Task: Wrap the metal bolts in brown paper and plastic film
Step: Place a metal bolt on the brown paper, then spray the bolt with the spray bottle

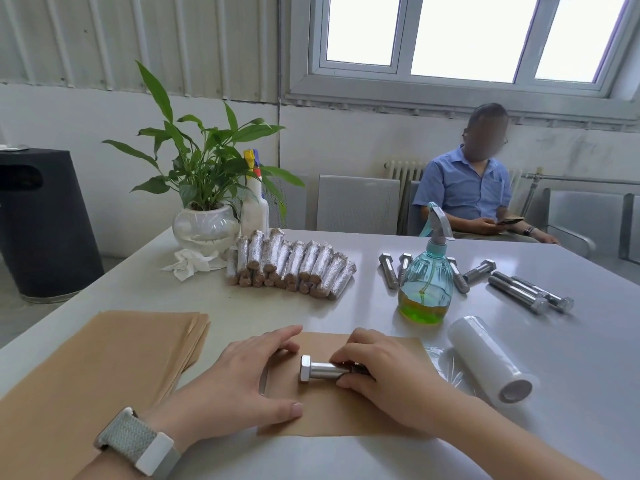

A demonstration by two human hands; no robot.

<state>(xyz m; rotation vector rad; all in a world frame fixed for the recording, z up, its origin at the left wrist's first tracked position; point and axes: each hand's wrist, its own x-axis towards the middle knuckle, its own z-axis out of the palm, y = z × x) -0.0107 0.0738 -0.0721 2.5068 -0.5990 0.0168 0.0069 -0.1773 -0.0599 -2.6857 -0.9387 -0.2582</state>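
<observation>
Just one view here, a wide-angle head cam looking forward and down across the bench. It sits close over the near edge, so the left hand and right hand fill the bottom of the shot. It faces the far wall, taking in the window up top. Straight lines bow toward the edges.

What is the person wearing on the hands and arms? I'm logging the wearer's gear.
Both hands are bare: no gloves, no rings visible. The left hand has a watch at the wrist, with a grey woven band and pale case. The right hand and forearm show nothing worn; no sleeves are visible.
</observation>
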